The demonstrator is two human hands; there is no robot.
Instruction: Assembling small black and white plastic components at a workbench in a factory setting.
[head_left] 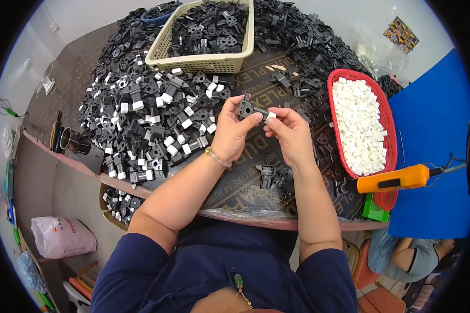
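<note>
Above the middle of the table, my left hand (232,129) is closed on a black plastic part (246,108) with a round hole in its wide end and a narrow shaft. The shaft points right, toward my right hand (293,136). Thumb and fingers of that hand pinch a small white cap (271,116) at the shaft's end; how far it sits on the shaft I cannot tell. Left of my hands spreads a pile of black parts with white caps (137,104). A red basket (393,133) full of loose white caps stands to the right.
A beige basket (203,64) of black parts stands at the back, amid heaps of bare black parts (297,31). An orange power screwdriver (394,180) hangs over the right edge near a green box (373,209). Another person (410,258) sits at the lower right.
</note>
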